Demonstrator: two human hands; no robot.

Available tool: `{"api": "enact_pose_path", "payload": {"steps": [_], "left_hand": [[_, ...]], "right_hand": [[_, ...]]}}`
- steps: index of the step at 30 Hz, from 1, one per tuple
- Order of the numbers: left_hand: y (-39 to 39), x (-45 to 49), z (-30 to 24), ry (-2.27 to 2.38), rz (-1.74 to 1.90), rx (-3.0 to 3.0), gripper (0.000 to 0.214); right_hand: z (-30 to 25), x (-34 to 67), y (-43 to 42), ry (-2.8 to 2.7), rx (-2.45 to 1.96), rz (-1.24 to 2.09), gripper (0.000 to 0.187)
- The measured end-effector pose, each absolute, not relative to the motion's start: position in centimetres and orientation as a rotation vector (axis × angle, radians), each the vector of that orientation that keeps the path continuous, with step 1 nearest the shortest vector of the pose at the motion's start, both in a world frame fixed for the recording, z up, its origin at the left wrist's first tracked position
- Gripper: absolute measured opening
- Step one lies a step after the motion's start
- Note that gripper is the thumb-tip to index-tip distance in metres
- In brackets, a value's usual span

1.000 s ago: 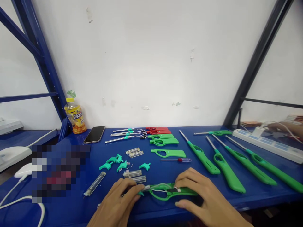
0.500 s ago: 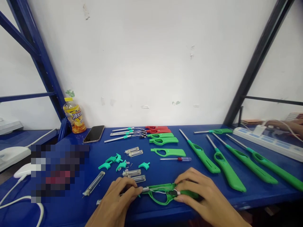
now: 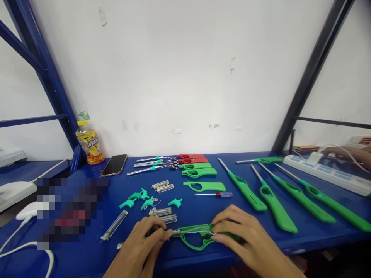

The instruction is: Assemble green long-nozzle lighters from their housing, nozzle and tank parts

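Near the table's front edge lies an opened green lighter handle half (image 3: 194,247), with a white wire running along its inside. My left hand (image 3: 149,237) is closed around the metal tube (image 3: 176,233) that enters the handle's left end; most of the tube is hidden. My right hand (image 3: 242,231) grips the right part of the handle, its thumb and fingertips at a small black part (image 3: 207,235) where the wire ends. Just beyond my left hand are clear fuel tanks (image 3: 160,211) and several teal triggers (image 3: 175,202).
A screwdriver (image 3: 216,194) and a spare green handle half (image 3: 204,186) lie beyond my hands. Several long green lighters (image 3: 278,208) are on the right. Metal tubes with wires (image 3: 145,170), a phone (image 3: 114,165) and a drink bottle (image 3: 90,143) stand further back. A power strip (image 3: 327,173) is far right.
The black part has shifted slightly down and left inside the handle, and my right fingertips have come along with it. My left hand keeps its hold on the tube.
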State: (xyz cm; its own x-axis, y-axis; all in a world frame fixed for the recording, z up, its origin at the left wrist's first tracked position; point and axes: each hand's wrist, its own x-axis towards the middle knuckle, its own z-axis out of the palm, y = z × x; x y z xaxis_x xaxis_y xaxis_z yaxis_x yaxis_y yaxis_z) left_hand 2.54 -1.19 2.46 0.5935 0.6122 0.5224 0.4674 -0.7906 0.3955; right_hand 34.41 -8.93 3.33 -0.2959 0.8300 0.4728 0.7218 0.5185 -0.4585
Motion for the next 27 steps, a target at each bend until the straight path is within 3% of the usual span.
{"api": "enact_pose_path", "payload": {"steps": [27], "left_hand": [[-0.94, 2.80, 2.55, 0.866, 0.898, 2.525, 0.027]], "right_hand": [[3.54, 34.29, -8.95, -2.081, -1.252, 0.196, 0.011]]}}
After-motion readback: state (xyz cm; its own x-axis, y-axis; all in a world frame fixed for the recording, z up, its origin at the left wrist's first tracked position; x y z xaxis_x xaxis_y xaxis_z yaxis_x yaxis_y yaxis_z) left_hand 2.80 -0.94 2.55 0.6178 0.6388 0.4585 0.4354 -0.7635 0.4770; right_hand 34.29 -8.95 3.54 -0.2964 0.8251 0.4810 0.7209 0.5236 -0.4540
